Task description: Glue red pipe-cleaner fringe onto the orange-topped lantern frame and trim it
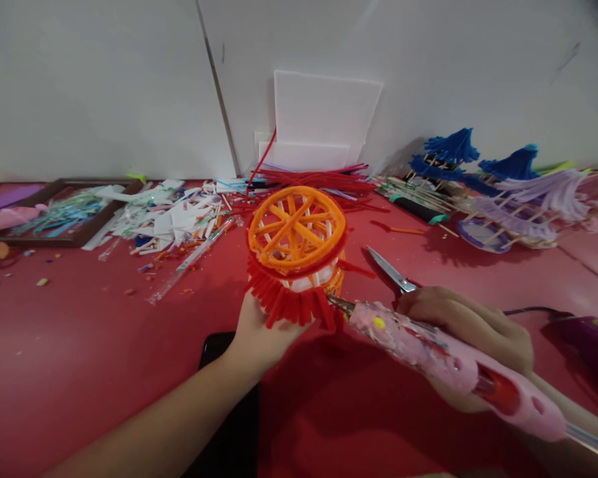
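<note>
My left hand [266,332] is wrapped round the underside of an orange and red pipe-cleaner model [298,229], its fingers mostly hidden behind red fringe. The model has a round orange spoked top facing me. In my right hand [471,332] is a pink glue gun [418,352], crusted with dried glue, its dark metal tip touching or very near the lower right side of the model. Silver scissors [389,269] lie just beyond my right hand, their handles hidden.
White scraps [177,216] and a brown frame [72,240] lie left. Red pipe cleaners [313,180] are behind the model, before white boards [326,113]. Blue [451,147] and lilac [541,206] models stand right. A black phone-like object [234,425] lies under my left arm; a purple device [588,342] is right.
</note>
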A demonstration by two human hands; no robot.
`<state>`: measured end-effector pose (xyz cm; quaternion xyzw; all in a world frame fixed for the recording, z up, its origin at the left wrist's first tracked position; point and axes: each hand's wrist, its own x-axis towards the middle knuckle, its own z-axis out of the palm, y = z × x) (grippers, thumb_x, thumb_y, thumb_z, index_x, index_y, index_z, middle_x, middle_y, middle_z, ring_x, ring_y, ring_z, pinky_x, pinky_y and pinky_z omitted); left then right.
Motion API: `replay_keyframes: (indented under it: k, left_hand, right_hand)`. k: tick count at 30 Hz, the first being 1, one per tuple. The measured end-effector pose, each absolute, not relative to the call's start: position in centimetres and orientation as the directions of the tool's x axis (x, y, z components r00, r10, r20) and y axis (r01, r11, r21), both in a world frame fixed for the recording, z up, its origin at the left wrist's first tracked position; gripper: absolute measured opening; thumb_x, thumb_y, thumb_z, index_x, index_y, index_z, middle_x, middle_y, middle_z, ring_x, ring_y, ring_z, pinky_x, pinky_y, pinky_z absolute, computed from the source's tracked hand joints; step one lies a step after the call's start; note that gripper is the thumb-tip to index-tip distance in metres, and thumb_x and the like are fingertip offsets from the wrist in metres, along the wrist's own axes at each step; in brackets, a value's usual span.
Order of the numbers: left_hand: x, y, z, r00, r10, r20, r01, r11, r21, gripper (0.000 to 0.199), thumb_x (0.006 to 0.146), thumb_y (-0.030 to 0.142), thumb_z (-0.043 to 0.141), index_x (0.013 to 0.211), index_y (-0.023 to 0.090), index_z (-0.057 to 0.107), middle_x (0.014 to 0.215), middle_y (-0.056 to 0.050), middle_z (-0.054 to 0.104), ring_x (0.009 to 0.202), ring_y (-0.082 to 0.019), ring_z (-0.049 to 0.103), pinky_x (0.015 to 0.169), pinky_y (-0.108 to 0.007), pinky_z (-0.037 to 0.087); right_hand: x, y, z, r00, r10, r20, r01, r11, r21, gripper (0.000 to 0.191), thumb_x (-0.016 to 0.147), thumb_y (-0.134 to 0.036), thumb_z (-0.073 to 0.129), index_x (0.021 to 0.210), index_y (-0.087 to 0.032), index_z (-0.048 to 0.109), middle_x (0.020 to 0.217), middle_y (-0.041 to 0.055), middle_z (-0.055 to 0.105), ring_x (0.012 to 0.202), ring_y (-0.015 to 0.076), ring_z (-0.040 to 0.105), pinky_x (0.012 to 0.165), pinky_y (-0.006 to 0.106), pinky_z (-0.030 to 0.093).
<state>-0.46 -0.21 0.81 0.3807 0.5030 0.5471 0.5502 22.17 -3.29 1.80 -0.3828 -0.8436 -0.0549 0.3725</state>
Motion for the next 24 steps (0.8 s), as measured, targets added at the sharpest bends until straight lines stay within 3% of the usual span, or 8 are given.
replay_keyframes:
  k: [2, 7, 16, 24]
  left_hand:
    - [-0.51, -0.22, 0.67, -0.129, 0.984, -0.119, -0.204, 0.091, 0.975, 0.036, 0.044, 0.008, 0.080, 0.070, 0.024, 0.061, 0.072, 0.002, 0.072, 0.080, -0.025, 0.071, 0.079, -0.039, 0.060]
    - [-0.57, -0.04, 0.71, 0.013, 0.999, -0.033, -0.218, 0.035, 0.975, 0.031, 0.049, 0.013, 0.081, 0.075, 0.022, 0.067, 0.083, -0.002, 0.075, 0.085, -0.025, 0.071, 0.083, -0.037, 0.059]
    - [-0.61, 0.03, 0.98, 0.035, 0.997, -0.070, -0.256, 0.076, 0.964, 0.036, 0.047, 0.012, 0.082, 0.079, 0.024, 0.069, 0.087, -0.002, 0.075, 0.093, -0.028, 0.070, 0.088, -0.042, 0.057]
    - [-0.30, 0.10, 1.26, 0.018, 0.996, -0.087, -0.304, 0.088, 0.949, 0.038, 0.047, 0.008, 0.078, 0.081, 0.022, 0.068, 0.090, -0.003, 0.075, 0.094, -0.028, 0.070, 0.085, -0.039, 0.059]
  right_hand:
    - [22.10, -3.44, 1.79, -0.397, 0.631, 0.666, 0.695, 0.681, -0.231, 0.010, 0.080, -0.012, 0.049, 0.087, -0.017, 0.052, 0.081, 0.0050, 0.060, 0.074, 0.0126, 0.062, 0.066, 0.023, 0.051]
    - [22.05, -3.63, 1.82, -0.368, 0.633, 0.681, 0.716, 0.660, -0.227, 0.011, 0.080, -0.011, 0.047, 0.086, -0.019, 0.052, 0.079, 0.0035, 0.059, 0.070, 0.0122, 0.060, 0.061, 0.024, 0.049]
    - [22.73, -3.56, 1.53, -0.345, 0.645, 0.682, 0.746, 0.630, -0.219, 0.008, 0.076, -0.017, 0.051, 0.083, -0.019, 0.054, 0.075, 0.0033, 0.061, 0.066, 0.0143, 0.062, 0.054, 0.026, 0.046]
    - [22.47, -3.17, 2.04, -0.298, 0.641, 0.707, 0.762, 0.606, -0.228, 0.009, 0.071, -0.016, 0.055, 0.078, -0.021, 0.055, 0.068, -0.0003, 0.060, 0.057, 0.0104, 0.059, 0.049, 0.022, 0.045]
